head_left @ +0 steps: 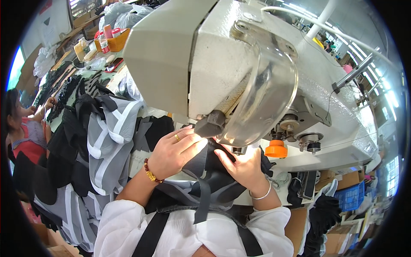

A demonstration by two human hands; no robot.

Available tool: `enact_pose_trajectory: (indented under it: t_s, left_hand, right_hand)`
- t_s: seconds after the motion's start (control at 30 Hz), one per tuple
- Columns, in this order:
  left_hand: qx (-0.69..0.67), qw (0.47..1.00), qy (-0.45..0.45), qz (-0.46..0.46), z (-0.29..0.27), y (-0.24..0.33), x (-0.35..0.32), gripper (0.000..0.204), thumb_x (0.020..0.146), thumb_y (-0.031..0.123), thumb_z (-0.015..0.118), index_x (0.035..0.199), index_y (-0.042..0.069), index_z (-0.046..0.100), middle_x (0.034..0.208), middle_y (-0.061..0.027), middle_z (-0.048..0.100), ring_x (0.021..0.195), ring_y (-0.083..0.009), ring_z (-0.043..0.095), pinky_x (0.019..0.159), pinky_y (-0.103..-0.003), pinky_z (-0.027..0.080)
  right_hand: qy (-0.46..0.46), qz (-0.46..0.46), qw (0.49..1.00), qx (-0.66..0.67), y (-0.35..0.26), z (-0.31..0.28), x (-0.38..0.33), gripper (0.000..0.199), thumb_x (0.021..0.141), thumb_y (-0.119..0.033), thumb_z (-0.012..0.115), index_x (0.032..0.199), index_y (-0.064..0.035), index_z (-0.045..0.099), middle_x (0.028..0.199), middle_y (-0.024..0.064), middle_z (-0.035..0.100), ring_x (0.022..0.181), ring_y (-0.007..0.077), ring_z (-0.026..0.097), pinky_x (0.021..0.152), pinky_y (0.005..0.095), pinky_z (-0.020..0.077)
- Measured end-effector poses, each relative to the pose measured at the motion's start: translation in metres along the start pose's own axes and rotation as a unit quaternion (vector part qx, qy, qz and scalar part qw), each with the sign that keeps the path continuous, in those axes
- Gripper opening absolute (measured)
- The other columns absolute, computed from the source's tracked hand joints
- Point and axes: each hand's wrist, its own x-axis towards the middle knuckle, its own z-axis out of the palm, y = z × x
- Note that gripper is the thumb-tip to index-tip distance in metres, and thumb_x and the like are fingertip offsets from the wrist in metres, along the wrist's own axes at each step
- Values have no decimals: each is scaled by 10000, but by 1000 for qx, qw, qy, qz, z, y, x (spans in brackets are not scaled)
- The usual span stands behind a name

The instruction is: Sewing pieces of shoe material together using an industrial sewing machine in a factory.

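Our left hand's (177, 150) fingers lie nearly together on black fabric (217, 171); our right hand's (245, 166) thumb spreads apart; whether either pinches, we cannot tell. Both reach inward beneath the sewing machine (160, 55). The fabric drapes over the sewing table's (245, 199) near edge; grey pieces (112, 165) heap leftward, near a co-worker (28, 145).

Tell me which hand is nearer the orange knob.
Right. In the picture, the right hand lies just left of the orange knob, the left hand much farther left.
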Motion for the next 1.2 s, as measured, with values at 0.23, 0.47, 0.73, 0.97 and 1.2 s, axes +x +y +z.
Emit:
enact_pose_trajectory:
  t_s: [0.23,0.47,0.73,0.97,1.2]
  left_hand:
    - [-12,1000,-23,11,1,-2,-1,237,785,113,638,1001,30,686,1043,-76,649,1040,-233,648,988,-391,551]
    - [-42,999,5,7,4,-11,4,228,763,112,636,970,29,686,1004,-88,658,995,-256,670,830,-368,589]
    - [-6,1000,2,16,5,-14,6,202,751,104,639,936,42,692,969,-111,656,909,-245,688,745,-345,575]
    - [12,1000,-2,20,5,-13,6,200,750,95,638,936,52,697,932,-102,644,889,-248,683,727,-343,576]
    - [-20,999,15,36,10,-15,3,192,737,91,670,925,68,703,905,-45,633,966,-240,669,729,-346,581]
  right_hand:
    - [-7,20,1000,18,-6,3,-1,343,826,-103,767,1168,-111,735,1033,138,736,917,310,708,797,373,549]
    - [31,4,999,-38,-10,5,3,294,822,-70,760,1114,-88,738,995,131,734,852,311,706,743,385,550]
    - [69,-18,996,-49,-14,5,7,185,764,-8,768,928,-69,707,861,84,703,710,300,677,615,381,527]
    - [51,-24,997,-44,-9,6,4,277,709,-43,737,983,-80,727,910,97,701,738,316,667,607,407,523]
    - [90,-59,993,-41,-5,9,7,157,643,-77,760,733,-58,633,673,74,587,536,294,572,463,399,439]
